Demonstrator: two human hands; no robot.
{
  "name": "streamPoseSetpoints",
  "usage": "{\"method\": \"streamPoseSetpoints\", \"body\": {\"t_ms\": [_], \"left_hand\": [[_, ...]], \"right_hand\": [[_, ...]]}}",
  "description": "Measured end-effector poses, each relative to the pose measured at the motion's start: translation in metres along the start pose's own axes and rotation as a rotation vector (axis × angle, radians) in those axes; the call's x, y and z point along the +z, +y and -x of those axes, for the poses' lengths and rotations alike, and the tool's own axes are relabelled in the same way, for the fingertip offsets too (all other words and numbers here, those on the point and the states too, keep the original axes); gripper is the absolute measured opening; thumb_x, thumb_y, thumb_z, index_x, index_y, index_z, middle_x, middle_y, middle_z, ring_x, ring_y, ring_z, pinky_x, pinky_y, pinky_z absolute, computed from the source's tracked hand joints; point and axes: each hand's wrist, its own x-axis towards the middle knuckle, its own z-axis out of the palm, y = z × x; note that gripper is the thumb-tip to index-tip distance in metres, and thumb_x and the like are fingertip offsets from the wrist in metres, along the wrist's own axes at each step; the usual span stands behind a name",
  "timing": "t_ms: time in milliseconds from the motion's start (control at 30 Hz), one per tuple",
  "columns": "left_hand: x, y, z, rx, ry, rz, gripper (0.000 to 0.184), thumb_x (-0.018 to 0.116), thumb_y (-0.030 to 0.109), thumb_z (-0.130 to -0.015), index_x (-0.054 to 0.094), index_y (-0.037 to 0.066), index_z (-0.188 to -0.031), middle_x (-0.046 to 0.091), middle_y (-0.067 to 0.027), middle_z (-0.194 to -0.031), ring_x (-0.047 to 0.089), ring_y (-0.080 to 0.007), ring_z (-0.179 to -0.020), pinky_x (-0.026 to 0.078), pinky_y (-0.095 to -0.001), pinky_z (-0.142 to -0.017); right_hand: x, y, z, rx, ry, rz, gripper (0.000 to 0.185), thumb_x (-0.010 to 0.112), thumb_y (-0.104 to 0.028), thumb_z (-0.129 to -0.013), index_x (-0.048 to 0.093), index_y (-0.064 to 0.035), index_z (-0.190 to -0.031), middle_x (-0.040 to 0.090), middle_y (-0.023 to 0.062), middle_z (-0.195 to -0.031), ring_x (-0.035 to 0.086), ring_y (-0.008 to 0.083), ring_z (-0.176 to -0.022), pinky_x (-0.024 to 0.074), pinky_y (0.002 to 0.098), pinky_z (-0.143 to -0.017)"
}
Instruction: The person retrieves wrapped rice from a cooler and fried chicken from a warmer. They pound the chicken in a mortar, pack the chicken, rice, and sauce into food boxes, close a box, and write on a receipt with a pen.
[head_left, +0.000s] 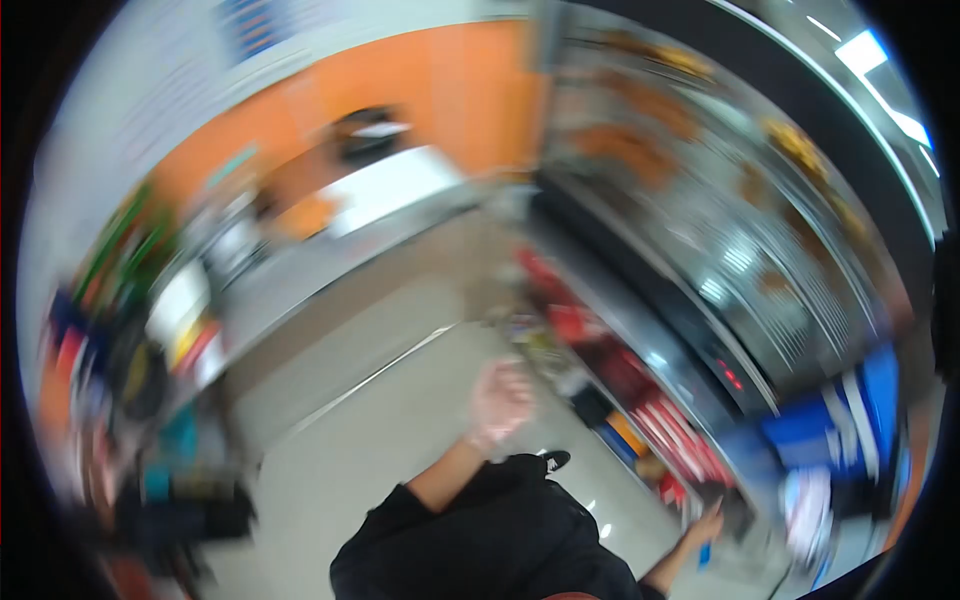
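My left hand (pixel 503 400) is in front of my body above the tiled floor, with what looks like a clear plastic glove on it. Its fingers look curled in, and no object shows in them. Low on the right, my right hand (pixel 706 526) reaches out beside the lower shelf of the display cabinet. Its fingers look closed around something, but blur hides what it is. A small blue piece (pixel 705 553) shows just below that hand. Nearest to both hands is the glass food display cabinet (pixel 650 290), with trays of golden-brown food (pixel 630 150) inside.
Red packages (pixel 680 440) fill the shelf under the cabinet. A blue box or bag (pixel 835 425) is at its right end. On the left runs a counter (pixel 300 275) with a white board or tray (pixel 395 190) and a black pot (pixel 368 135). Blurred goods (pixel 185 310) crowd the far left.
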Motion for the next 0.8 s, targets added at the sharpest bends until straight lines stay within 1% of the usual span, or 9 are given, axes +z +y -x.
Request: {"method": "streamPoseSetpoints", "body": {"t_ms": [67,100,133,267,300,400,500,600,800], "left_hand": [[-0.011,-0.028,-0.042,-0.146,0.096,-0.125,0.036,0.045,0.038,-0.097,0.053,0.013,-0.071,0.035,0.0045,-0.055,0.034,-0.0074,-0.05,0.032,-0.0235,-0.048],[-0.024,-0.052,-0.067,-0.199,0.097,-0.243,0.041,0.043,0.039,-0.097,0.05,0.013,-0.065,0.032,0.0045,-0.051,0.029,-0.0072,-0.045,0.027,-0.0235,-0.042],[-0.045,-0.079,-0.101,-0.343,0.117,-0.273,0.041,0.043,0.039,-0.097,0.05,0.013,-0.065,0.032,0.0045,-0.051,0.029,-0.0072,-0.045,0.027,-0.0235,-0.042],[-0.099,-0.193,-0.201,-0.515,0.137,-0.326,0.049,0.038,0.038,-0.098,0.036,0.014,-0.056,0.02,0.0043,-0.046,0.016,-0.0078,-0.039,0.016,-0.0249,-0.039],[-0.03,-0.219,-0.17,-0.542,0.109,-0.247,0.049,0.036,0.037,-0.099,0.033,0.014,-0.055,0.018,0.0045,-0.046,0.013,-0.0077,-0.04,0.014,-0.0249,-0.039],[-0.059,-0.306,-0.22,-0.842,0.212,-0.376,0.048,0.036,0.035,-0.099,0.031,0.016,-0.056,0.019,0.0047,-0.047,0.014,-0.0081,-0.041,0.015,-0.0257,-0.041],[-0.031,-0.391,-0.241,-1.057,0.078,-0.559,0.046,0.037,0.032,-0.099,0.033,0.015,-0.057,0.025,0.0035,-0.046,0.02,-0.0096,-0.04,0.018,-0.0264,-0.041],[-0.009,-0.445,-0.253,-1.049,-0.173,-0.729,0.044,0.039,0.031,-0.098,0.035,0.014,-0.058,0.029,0.0019,-0.047,0.024,-0.0107,-0.04,0.021,-0.0268,-0.041],[-0.006,-0.504,-0.264,-0.559,-0.476,-1.164,0.03,0.051,0.019,-0.091,0.042,0.009,-0.064,0.036,0.0017,-0.053,0.034,-0.009,-0.047,0.026,-0.0264,-0.044]], "right_hand": [[-0.016,-0.015,-0.067,0.311,0.36,-0.238,0.036,0.052,-0.035,-0.091,0.07,-0.0042,-0.097,0.067,0.0162,-0.077,0.061,0.0308,-0.07,0.0477,0.0404,-0.068],[-0.028,-0.01,-0.101,0.14,0.558,-0.099,0.036,0.052,-0.034,-0.093,0.068,-0.0011,-0.089,0.066,0.0156,-0.075,0.06,0.0247,-0.064,0.0463,0.0371,-0.063],[-0.034,-0.005,-0.123,0.376,0.369,-0.221,0.032,0.052,-0.03,-0.094,0.067,-0.0021,-0.087,0.065,0.0112,-0.071,0.058,0.0155,-0.06,0.0454,0.0325,-0.058],[-0.033,0.029,-0.21,0.474,0.638,-0.502,0.029,0.052,-0.024,-0.095,0.062,-0.0014,-0.08,0.052,0.0022,-0.058,0.047,0.0075,-0.05,0.0371,0.0255,-0.046],[-0.144,-0.015,-0.244,0.353,0.71,-0.52,0.028,0.052,-0.024,-0.094,0.061,-0.0003,-0.081,0.052,0.0014,-0.06,0.046,0.0069,-0.052,0.0365,0.0247,-0.047],[-0.128,0.06,-0.311,0.383,0.859,-0.486,0.024,0.052,-0.021,-0.092,0.062,-0.0001,-0.098,0.063,0.0111,-0.09,0.06,0.0166,-0.083,0.0482,0.0293,-0.076],[-0.185,0.088,-0.397,0.509,0.596,-0.26,0.049,0.052,-0.041,-0.088,0.062,0.0024,-0.106,0.063,0.023,-0.104,0.06,0.0342,-0.1,0.0451,0.0403,-0.086],[-0.211,0.114,-0.465,0.703,0.019,-0.557,0.052,0.051,-0.046,-0.09,0.061,0.0004,-0.112,0.064,0.0143,-0.106,0.061,0.0207,-0.087,0.0455,0.0283,-0.079],[-0.229,0.122,-0.521,0.507,-0.428,-0.618,0.067,0.055,-0.053,-0.086,0.061,0.0091,-0.11,0.066,0.0194,-0.1,0.065,0.023,-0.089,0.0515,0.0293,-0.079]]}}
